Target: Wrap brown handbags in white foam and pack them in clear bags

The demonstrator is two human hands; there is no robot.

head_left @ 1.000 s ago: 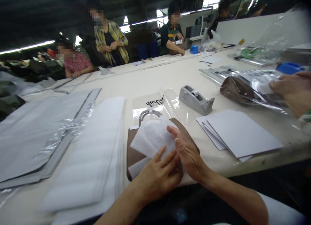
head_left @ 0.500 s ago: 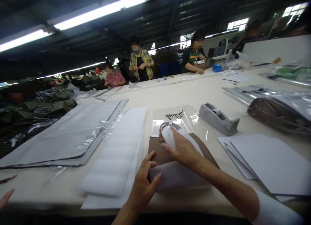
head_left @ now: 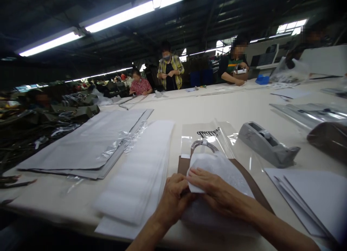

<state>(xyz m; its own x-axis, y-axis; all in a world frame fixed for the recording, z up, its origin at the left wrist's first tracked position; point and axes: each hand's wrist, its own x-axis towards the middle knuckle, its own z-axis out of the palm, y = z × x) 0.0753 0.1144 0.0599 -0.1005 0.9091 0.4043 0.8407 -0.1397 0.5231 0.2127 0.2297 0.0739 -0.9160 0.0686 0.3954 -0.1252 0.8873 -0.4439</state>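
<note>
A brown handbag [head_left: 261, 187] lies on the table with its looped handles [head_left: 202, 145] pointing away from me. A white foam sheet [head_left: 214, 164] covers much of its front. My left hand [head_left: 176, 193] has its fingers curled at the near left part of the sheet, gripping it. My right hand [head_left: 214, 186] presses on top of the sheet, fingers together over its folded edge; its thumb is mostly hidden. The two hands meet at the fingertips. Beyond the handles lies a clear plastic bag [head_left: 187, 133] with black lettering.
Left of the handbag are stacked white foam sheets [head_left: 138, 178] and grey sheets [head_left: 78, 142]. A grey tape dispenser [head_left: 267, 144] and white cards [head_left: 311, 193] sit on the right, with a plastic-wrapped brown bag [head_left: 328, 142] behind. Several co-workers [head_left: 170, 70] are across the table.
My right hand has moved from near the handles down toward me, laying the white sheet over the handbag's front. My left hand has closed and come against the right. The view has shifted left.
</note>
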